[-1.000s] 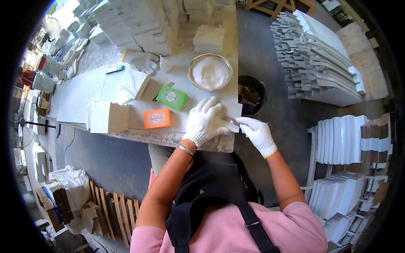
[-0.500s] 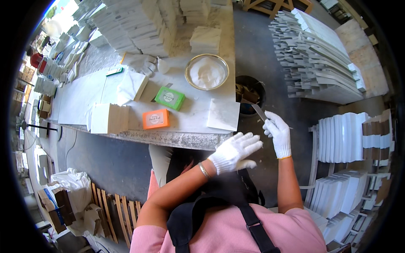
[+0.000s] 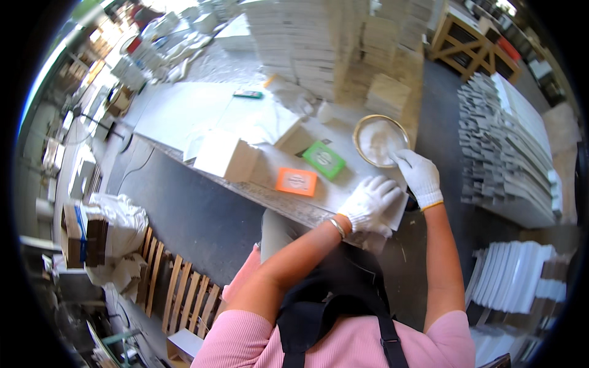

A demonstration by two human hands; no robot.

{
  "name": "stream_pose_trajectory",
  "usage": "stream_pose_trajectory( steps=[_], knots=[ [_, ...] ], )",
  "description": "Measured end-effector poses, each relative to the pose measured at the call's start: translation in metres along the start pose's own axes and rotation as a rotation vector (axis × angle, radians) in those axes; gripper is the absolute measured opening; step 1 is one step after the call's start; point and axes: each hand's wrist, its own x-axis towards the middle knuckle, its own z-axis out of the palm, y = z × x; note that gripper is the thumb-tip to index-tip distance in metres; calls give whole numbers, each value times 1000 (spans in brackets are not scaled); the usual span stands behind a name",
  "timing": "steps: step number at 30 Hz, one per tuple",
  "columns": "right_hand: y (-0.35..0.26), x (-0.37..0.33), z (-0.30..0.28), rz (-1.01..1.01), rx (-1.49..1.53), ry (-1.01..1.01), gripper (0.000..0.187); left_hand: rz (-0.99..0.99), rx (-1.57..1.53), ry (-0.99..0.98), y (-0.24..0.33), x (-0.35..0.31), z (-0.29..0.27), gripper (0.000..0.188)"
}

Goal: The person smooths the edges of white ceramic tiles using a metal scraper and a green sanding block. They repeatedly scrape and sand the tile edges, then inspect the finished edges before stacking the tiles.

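My left hand (image 3: 368, 205), in a white glove, lies on a flat white slab (image 3: 392, 211) at the near edge of the worktable (image 3: 184, 116), with its fingers curled over the slab. My right hand (image 3: 420, 175), also gloved, reaches to the near rim of a round metal bowl (image 3: 380, 141) filled with white material. Its fingertips touch the bowl's edge, and whether they hold a tool is hidden. An orange block (image 3: 296, 181) and a green block (image 3: 324, 159) lie just left of my hands.
A white box (image 3: 224, 156) stands left of the blocks. Stacks of white tiles (image 3: 307, 37) fill the table's far side. More tile stacks (image 3: 509, 141) lie on the floor at right, and a wooden pallet (image 3: 178, 294) at lower left.
Both hands have come back from the right of the table. My left hand is on the slab again, and my right hand has moved up to the bowl.
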Motion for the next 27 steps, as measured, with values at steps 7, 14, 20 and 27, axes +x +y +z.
stream_pose_trajectory(
  steps=[7,14,20,27],
  knots=[
    [-75,10,-7,-283,-220,152,32,-14,-41,-12,3,-4,1,95],
    [-135,28,84,-369,-283,-278,63,61,-733,316,-25,5,106,41],
    [-126,37,89,-298,-269,-303,63,144,-88,259,-15,9,47,46],
    [-62,-40,-23,-34,599,98,57,-7,100,56,-4,-3,17,95]
  ],
)
